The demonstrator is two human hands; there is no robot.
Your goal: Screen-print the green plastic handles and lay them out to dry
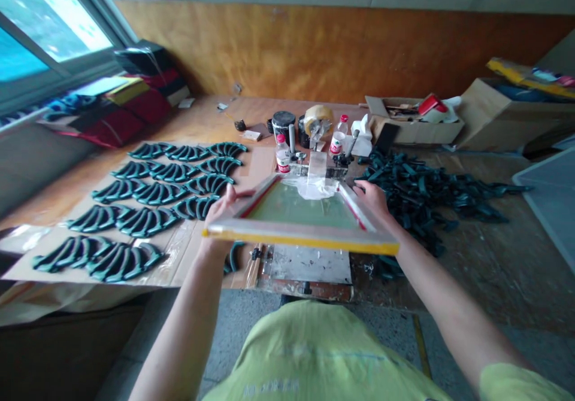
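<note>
— What is the left hand [220, 209] doing?
— Its grip is clasped round the left rail of a rectangular screen frame [303, 209] with pale rails, a yellow near edge and translucent green mesh.
— And the right hand [372, 199]?
— Grasping the opposite rail, though some of its fingers are hidden.
— Where exactly is the frame?
— Raised above a flat grey metal plate [309, 263], by the middle of the brown wooden tabletop's [202, 114] near edge. A white patch [314, 189] lies on the mesh's far part.
— What flanks it?
— Rows of dark green, curved, ribbed pieces [146, 221] on a tan cardboard sheet [188, 263] toward the tabletop's left edge, and a loose heap of dark green pieces [413, 191] on the right.
</note>
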